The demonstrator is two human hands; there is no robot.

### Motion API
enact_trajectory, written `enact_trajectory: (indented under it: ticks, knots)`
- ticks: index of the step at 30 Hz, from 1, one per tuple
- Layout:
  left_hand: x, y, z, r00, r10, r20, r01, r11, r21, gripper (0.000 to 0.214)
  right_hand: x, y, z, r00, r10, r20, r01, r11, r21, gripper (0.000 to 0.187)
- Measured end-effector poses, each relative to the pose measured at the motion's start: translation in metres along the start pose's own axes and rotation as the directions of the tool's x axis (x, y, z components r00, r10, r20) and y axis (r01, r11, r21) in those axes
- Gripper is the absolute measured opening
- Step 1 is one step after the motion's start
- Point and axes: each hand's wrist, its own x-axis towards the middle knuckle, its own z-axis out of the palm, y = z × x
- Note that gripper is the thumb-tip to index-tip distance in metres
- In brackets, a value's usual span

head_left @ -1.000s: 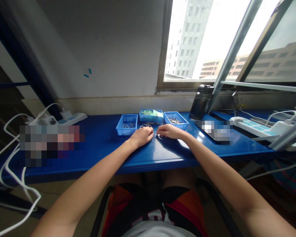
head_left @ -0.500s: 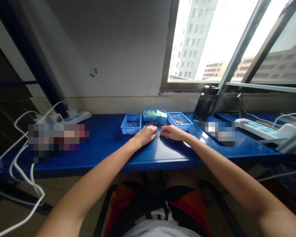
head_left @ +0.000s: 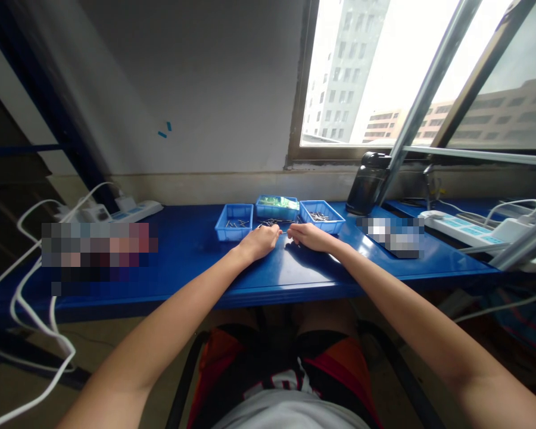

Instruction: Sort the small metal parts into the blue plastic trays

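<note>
My left hand (head_left: 259,242) and my right hand (head_left: 311,237) face each other just above the blue table, fingertips pinched. A thin, pale metal piece (head_left: 284,233) spans the small gap between them, with an end in each hand; its exact kind is too small to make out. Behind my left hand stands a blue bin (head_left: 233,235) holding a few slim metal pieces. Another blue bin (head_left: 333,227), behind my right hand, contains a pile of similar pieces. More dark slim pieces lie on the table behind my fingers, partly hidden.
Between the two bins, a third blue bin (head_left: 268,211) carries a shiny green packet (head_left: 279,203). A black bottle (head_left: 367,185) stands near the window. White power strips (head_left: 462,228) with cables lie at both sides. Blurred items (head_left: 98,250) rest at left.
The whole view has shifted slightly, so everything sits a little further left. Both hands keep their pinch close together, and the right fingers have altered a little.
</note>
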Motion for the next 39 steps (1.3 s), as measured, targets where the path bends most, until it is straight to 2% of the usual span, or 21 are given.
enact_trajectory:
  ticks: [12,20,24,30,36,39]
  knots:
    - [0.0016,-0.0040,0.0032,0.997,0.072,-0.010,-0.071,0.997,0.024,0.015,0.0012,0.0045,-0.0001,0.998,-0.055,-0.044,0.051,0.995,-0.080,0.018]
    - [0.0019,-0.0037,0.0009,1.000,0.011,0.008,-0.011,1.000,0.009,0.015,0.0005,0.0036,-0.0028,0.996,-0.066,-0.063,0.061,0.995,-0.074,0.021]
    - [0.0011,-0.0030,0.0018,1.000,-0.007,-0.014,0.008,1.000,0.023,0.020,0.0021,0.0056,-0.0022,0.993,-0.105,-0.053,0.097,0.988,-0.123,0.025]
    - [-0.0009,0.0034,-0.0044,0.992,0.094,-0.088,-0.102,0.990,-0.095,0.021,0.0017,0.0020,-0.0011,0.972,-0.236,-0.005,0.232,0.958,-0.166,0.031]
    - [0.0024,-0.0002,-0.0038,0.964,0.187,-0.189,-0.216,0.965,-0.149,0.016,0.0016,-0.0008,0.0018,0.967,-0.248,-0.056,0.242,0.965,-0.103,0.040]
    - [0.0043,-0.0029,-0.0011,0.958,0.215,-0.191,-0.250,0.951,-0.182,0.017,0.0014,-0.0019,0.0031,0.971,-0.235,-0.047,0.232,0.971,-0.053,0.040]
